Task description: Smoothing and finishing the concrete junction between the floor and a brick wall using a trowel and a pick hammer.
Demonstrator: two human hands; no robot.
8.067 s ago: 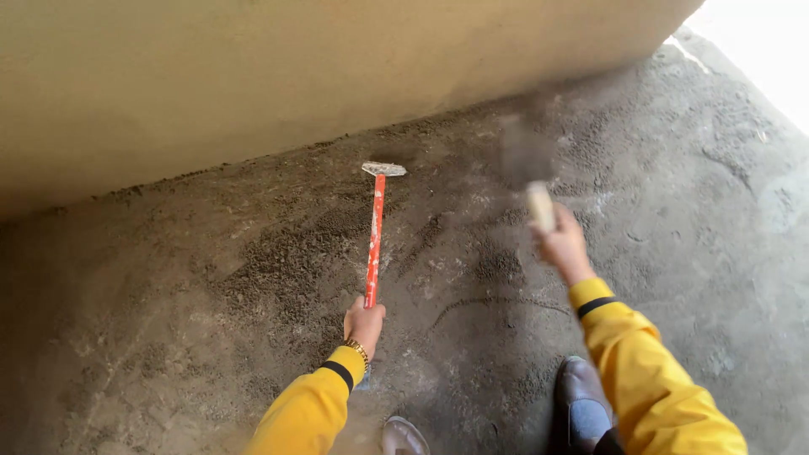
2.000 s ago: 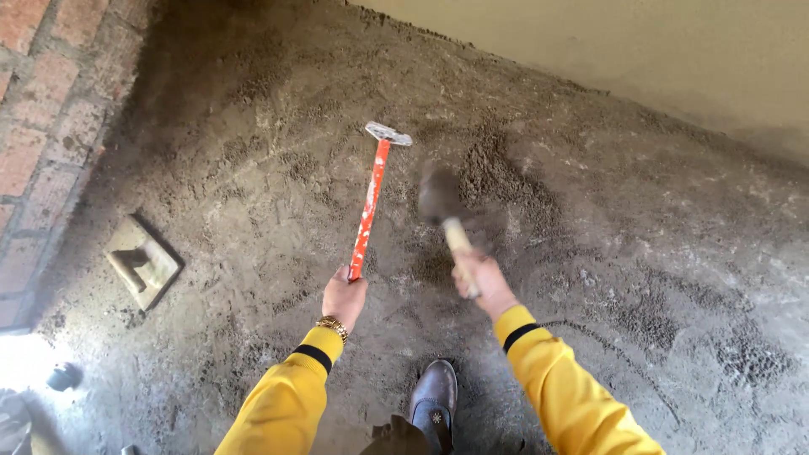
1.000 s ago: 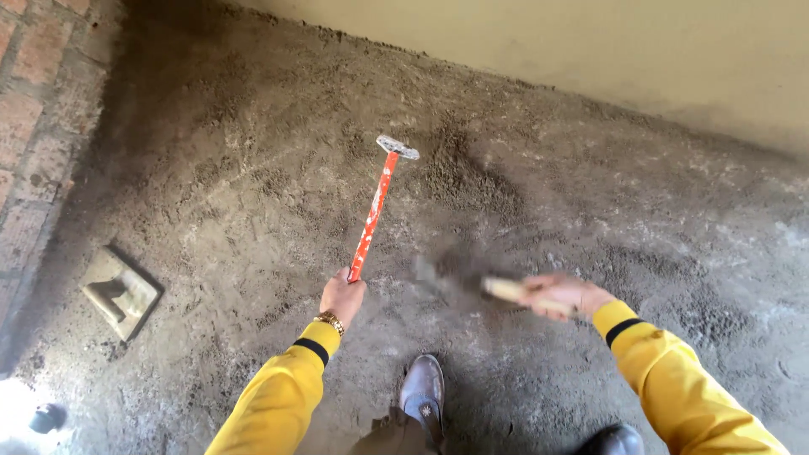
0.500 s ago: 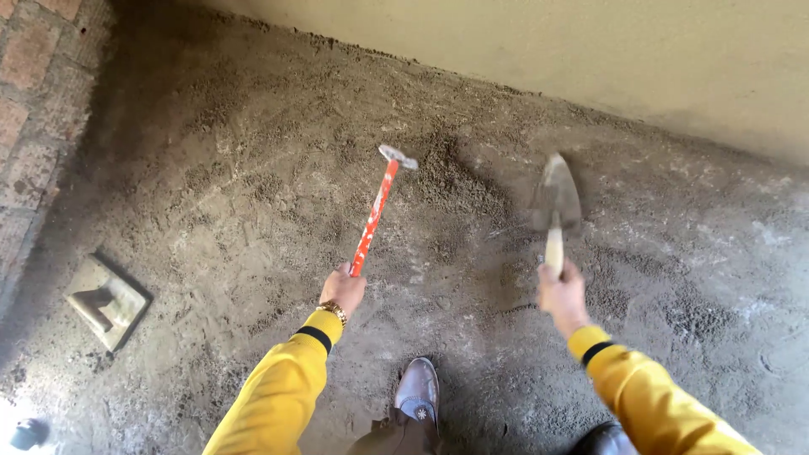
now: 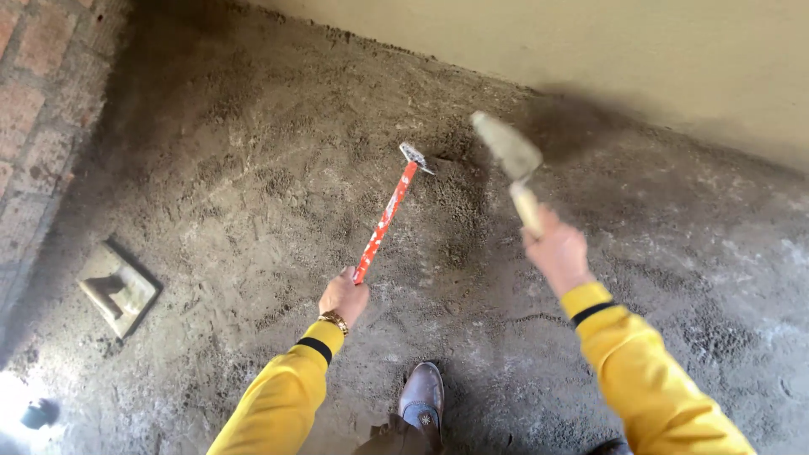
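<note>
Presently, 2 tools up: left hand (image 5: 344,297) clenching red hammer (image 5: 390,211); right hand (image 5: 556,253) gripping raised trowel (image 5: 511,163). Best laid flat onto loose screed (image 5: 253,185).

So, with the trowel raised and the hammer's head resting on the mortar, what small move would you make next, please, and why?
Probably bring the trowel in the right hand down onto the rough, lumpy mortar floor beside the hammer held by the left hand, since that patch looks unsmoothed.
</note>
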